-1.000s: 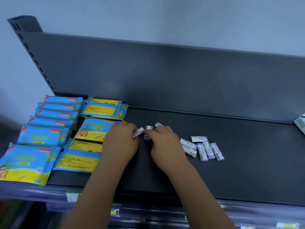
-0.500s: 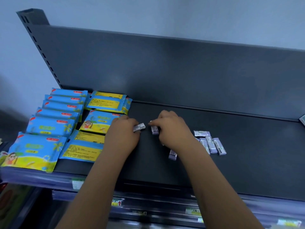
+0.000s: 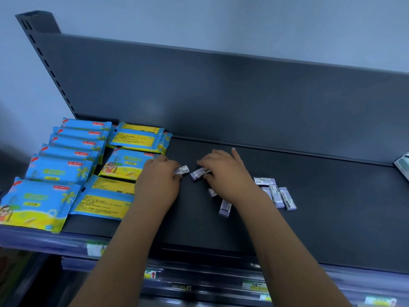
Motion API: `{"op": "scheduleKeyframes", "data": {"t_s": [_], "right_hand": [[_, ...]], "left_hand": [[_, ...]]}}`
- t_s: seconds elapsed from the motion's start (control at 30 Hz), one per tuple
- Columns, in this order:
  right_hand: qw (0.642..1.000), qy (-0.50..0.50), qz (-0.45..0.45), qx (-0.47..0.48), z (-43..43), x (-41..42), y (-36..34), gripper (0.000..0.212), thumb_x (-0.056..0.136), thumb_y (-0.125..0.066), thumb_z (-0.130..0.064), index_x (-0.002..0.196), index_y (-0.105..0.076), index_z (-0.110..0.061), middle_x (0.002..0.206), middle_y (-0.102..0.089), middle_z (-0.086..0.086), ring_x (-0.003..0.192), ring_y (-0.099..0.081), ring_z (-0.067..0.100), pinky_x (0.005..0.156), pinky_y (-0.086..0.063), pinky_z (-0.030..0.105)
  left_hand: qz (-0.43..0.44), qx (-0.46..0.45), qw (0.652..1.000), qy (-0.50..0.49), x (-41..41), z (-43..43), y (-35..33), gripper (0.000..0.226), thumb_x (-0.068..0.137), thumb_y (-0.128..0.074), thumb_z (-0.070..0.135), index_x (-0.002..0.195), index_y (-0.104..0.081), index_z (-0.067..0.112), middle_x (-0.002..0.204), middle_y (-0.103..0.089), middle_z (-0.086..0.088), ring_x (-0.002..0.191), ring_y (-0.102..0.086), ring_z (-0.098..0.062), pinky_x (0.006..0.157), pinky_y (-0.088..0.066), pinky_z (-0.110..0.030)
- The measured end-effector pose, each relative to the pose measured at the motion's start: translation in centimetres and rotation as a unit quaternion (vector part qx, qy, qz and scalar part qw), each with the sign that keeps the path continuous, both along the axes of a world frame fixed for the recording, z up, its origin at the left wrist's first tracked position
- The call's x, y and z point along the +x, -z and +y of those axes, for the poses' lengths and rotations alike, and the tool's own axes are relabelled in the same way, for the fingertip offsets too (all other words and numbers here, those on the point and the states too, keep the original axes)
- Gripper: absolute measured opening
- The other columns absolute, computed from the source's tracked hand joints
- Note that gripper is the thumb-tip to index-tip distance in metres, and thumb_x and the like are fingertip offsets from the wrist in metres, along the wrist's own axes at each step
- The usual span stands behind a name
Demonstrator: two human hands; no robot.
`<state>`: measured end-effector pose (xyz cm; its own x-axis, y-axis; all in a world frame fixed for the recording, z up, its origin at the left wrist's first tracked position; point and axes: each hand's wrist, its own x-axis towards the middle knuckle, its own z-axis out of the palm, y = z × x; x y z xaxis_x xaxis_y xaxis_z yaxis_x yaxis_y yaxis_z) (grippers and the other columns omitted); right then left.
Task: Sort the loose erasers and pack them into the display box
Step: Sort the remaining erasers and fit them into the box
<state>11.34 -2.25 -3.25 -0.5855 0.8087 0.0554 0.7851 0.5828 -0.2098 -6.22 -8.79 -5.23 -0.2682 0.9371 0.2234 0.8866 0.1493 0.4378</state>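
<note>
Head view, nearest first: a price rail (image 3: 199, 282) with small labels runs along the front lip of the dark shelf (image 3: 332, 229), and both my forearms reach over it onto the shelf.

Just beside my right wrist lies a loose eraser (image 3: 224, 208), its long side pointing away from me. A little further in, a second one, the half-hidden eraser (image 3: 212, 192), peeks out from under the heel of the right hand (image 3: 228, 176).

To the right of that wrist sits the eraser cluster (image 3: 276, 194): several sleeved purple pieces lying side by side and touching, with one lying crosswise at the far end.

The left hand (image 3: 158, 185) has its fingers curled and pinches a white eraser (image 3: 182, 170) at the fingertips, its barcode face up. The right hand pinches a purple eraser (image 3: 199, 173) between thumb and forefinger, the little finger sticking out straight. The two held pieces are near each other, not touching. I cannot tell whether either is lifted clear of the shelf.

Left of my left hand, blue and yellow packets (image 3: 55, 171) lie in overlapping rows. At the far right edge a pale pack (image 3: 402, 165) is cut off by the frame.

Behind everything stands the grey back panel (image 3: 221, 96), with a slotted post (image 3: 37, 21) at its left end.
</note>
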Motion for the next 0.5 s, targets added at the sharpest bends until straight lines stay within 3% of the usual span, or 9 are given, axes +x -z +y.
{"op": "scheduleKeyframes", "data": {"t_s": [0.07,0.17,0.33,0.5], "right_hand": [[0.999,-0.025,0.020,0.026,0.3,0.1,0.3,0.034,0.090,-0.061,-0.020,0.122,-0.068,-0.029,0.122,-0.062,-0.008,0.129,-0.045,0.019,0.119,-0.020,0.048],[0.994,-0.029,0.084,0.061,0.2,0.7,0.9,0.028,0.083,-0.068,-0.015,0.110,-0.073,-0.021,0.103,-0.067,-0.004,0.109,-0.055,0.023,0.096,-0.045,0.038],[0.980,0.039,0.175,0.090,-1.2,3.2,0.7,0.029,0.083,-0.071,-0.014,0.111,-0.073,-0.021,0.098,-0.067,-0.007,0.099,-0.057,0.019,0.083,-0.049,0.033],[0.961,0.111,0.247,0.063,-2.2,7.7,-0.4,0.025,0.088,-0.072,-0.020,0.113,-0.073,-0.024,0.105,-0.069,-0.012,0.092,-0.062,0.007,0.082,-0.052,0.028]], "left_hand": [[-0.004,0.012,1.000,0.003,0.2,-0.1,0.0,0.016,0.091,-0.062,0.020,0.103,-0.072,0.020,0.105,-0.058,-0.004,0.097,-0.050,-0.028,0.073,-0.050,-0.044],[-0.024,0.031,0.999,0.010,0.2,-0.3,-0.1,0.018,0.091,-0.063,0.020,0.107,-0.072,0.022,0.104,-0.060,-0.001,0.096,-0.053,-0.027,0.075,-0.050,-0.044],[-0.039,0.081,0.995,0.041,0.9,-0.3,-0.9,0.019,0.089,-0.067,0.018,0.106,-0.071,0.023,0.099,-0.062,0.003,0.095,-0.056,-0.025,0.077,-0.049,-0.040],[-0.054,0.102,0.990,0.077,4.4,0.6,-2.3,0.024,0.086,-0.071,0.017,0.109,-0.073,0.024,0.102,-0.064,0.006,0.096,-0.056,-0.021,0.081,-0.049,-0.039]]}}
